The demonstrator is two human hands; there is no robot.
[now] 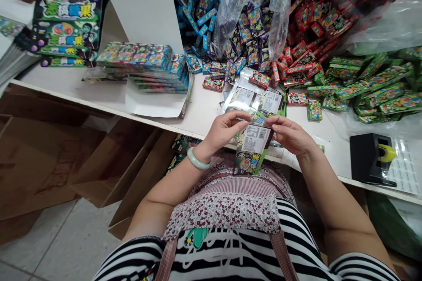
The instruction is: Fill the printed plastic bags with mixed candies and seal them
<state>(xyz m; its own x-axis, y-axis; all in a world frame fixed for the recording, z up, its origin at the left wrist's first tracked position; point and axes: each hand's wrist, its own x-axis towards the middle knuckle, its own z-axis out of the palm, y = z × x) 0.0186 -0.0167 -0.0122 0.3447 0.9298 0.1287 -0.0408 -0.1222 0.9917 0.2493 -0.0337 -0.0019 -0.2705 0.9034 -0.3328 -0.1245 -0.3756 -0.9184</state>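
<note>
A printed candy pouch (251,156), black and green with a white barcode label, hangs at the table's front edge, before my apron. At its upper left corner, the fingers of my left hand (226,129) pinch the top edge. My right hand (292,135) grips the upper right side between thumb and fingers. The pouch's mouth lies between my fingertips; whether it is open I cannot tell. Just behind it, more pouches (243,96) with the same labels lie flat on the table. A red candy box (260,79) rests at their far end.
Heaps of small blue boxes (201,26), purple boxes (252,50), red boxes (305,63) and green boxes (372,83) line the back. At left stand stacked boxes (141,59) and printed pouches (67,13). A tape dispenser (371,158) sits at right; cardboard cartons (39,162) are below left.
</note>
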